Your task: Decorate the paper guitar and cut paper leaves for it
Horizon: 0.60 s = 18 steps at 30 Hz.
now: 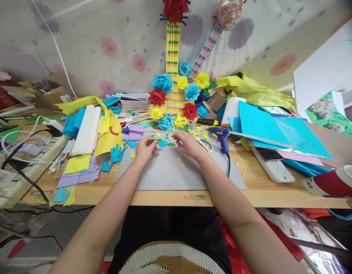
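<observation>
My left hand (146, 150) is over the grey cutting mat (164, 171), its thumb and fingers drawn together. Right at its fingertips is a small blue paper piece (162, 144) with bits of green beside it; whether the fingers grip any of these is too small to tell. Opposite it, my right hand (186, 144) is bent with thumb and forefinger slightly apart and nothing visible between them. A green paper leaf (172, 144) lies close to its fingertips. White-handled scissors (206, 145) rest beside my right wrist, partly covered by it. A yellow paper strip (181, 162) lies on the mat.
A blue glue gun (221, 137) stands right of the mat, its cord trailing forward. Behind is a yellow paper guitar (172, 57) covered in paper flowers. Crepe paper rolls (87, 129) lie left, blue sheets (264, 125) right. A paper cup (334, 180) stands near the right front edge.
</observation>
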### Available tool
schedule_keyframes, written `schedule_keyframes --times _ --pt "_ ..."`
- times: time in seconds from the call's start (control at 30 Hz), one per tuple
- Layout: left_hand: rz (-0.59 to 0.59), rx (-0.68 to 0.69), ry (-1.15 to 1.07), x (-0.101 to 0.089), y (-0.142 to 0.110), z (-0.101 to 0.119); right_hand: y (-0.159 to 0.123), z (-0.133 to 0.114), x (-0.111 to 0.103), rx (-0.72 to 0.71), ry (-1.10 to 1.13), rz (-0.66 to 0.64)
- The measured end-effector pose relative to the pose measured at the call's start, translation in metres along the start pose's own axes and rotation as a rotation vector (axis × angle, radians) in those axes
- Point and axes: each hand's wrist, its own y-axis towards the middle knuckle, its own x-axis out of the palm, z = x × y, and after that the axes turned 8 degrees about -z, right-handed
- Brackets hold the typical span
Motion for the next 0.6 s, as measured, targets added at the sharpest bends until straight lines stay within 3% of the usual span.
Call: schedule_keyframes --times 0.37,0.6 --pt "0.003 -0.004 -0.021 0.000 0.001 0.000 -0.001 0.001 0.005 0.002 0.061 0.096" --pt "0.004 -0.004 -0.018 0.001 -0.001 0.004 0.003 0.005 0.016 0.202 0.342 0.154"
